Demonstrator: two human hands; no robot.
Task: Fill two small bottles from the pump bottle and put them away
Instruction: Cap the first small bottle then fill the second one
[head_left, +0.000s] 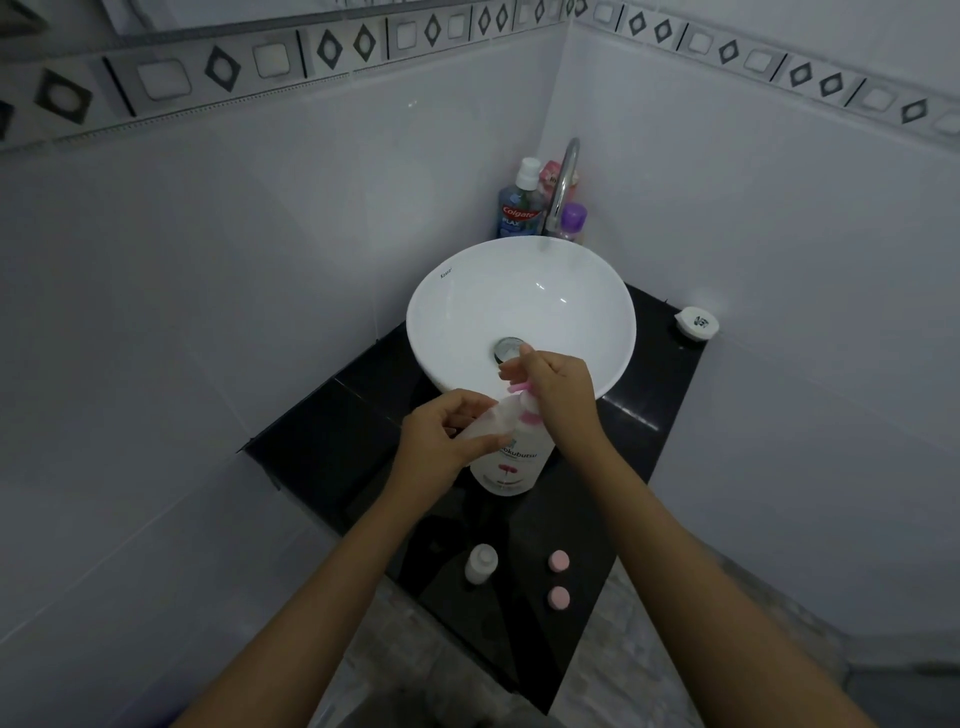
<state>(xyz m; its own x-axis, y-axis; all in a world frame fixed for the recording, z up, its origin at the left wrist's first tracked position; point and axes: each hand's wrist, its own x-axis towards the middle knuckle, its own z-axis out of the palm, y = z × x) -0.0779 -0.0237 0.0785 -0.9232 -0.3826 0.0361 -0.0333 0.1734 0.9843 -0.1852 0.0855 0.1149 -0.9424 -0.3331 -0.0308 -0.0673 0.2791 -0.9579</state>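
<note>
Frame centre: we stand the large white pump bottle on the black stone counter. Right hand presses its pink pump head; left hand grips a small translucent bottle at the spout. Second small white bottle and two pink caps sit lower centre. Risk: spout misses the narrow neck, liquid spills.

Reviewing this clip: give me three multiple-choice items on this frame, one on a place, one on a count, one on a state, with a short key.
1. Where does the pump bottle stand?
A. in the sink
B. on the black counter in front of the sink
C. on the floor

2. How many loose pink caps lie on the counter?
A. one
B. two
C. four

3. What is the left hand doing?
A. holding a small bottle at the pump spout
B. hanging idle
C. turning the tap

Key: B, it stands before the sink; B, caps at and; A, its fingers wrap the small bottle.
</note>
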